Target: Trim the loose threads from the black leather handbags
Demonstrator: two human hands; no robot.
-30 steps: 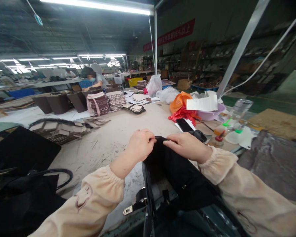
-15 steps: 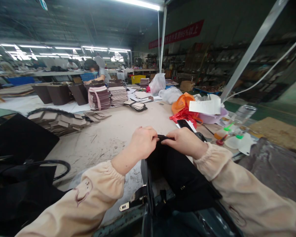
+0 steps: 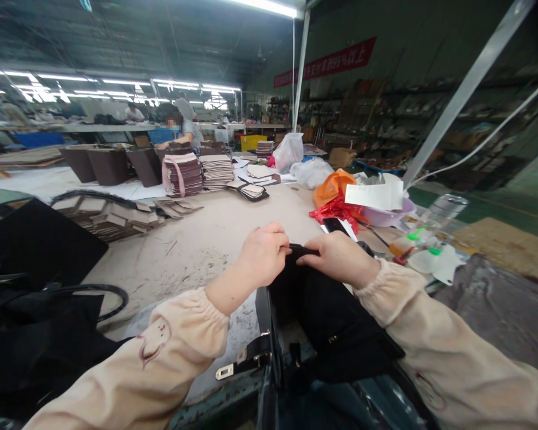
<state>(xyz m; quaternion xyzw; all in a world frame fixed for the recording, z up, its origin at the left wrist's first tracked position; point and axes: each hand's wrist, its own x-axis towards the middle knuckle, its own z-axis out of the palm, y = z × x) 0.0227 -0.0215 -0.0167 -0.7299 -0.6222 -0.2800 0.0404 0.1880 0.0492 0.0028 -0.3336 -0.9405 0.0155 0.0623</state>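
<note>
A black bag [image 3: 336,322] stands in front of me at the table's near edge, its dark inside facing me. My left hand [image 3: 266,252] is closed on the far top edge of the bag, thumb and fingers pinched together. Close beside it on the right, my right hand [image 3: 338,257] pinches the same edge. A short stretch of black rim shows between the two hands. From the bag's left side hangs a strap with a gold-coloured metal clasp [image 3: 225,372]. The fingertips are partly hidden by the hands.
More black bag pieces [image 3: 40,251] with a handle lie left. Cut cardboard pieces [image 3: 107,215] and bundled stacks [image 3: 182,174] stand behind. Right are an orange bag [image 3: 334,186], a phone [image 3: 335,225], a lilac basin [image 3: 388,216] and bottles [image 3: 446,212]. A person [image 3: 179,128] works beyond.
Both hands keep their grip on the bag's edge and have barely moved. The whole view has shifted slightly.
</note>
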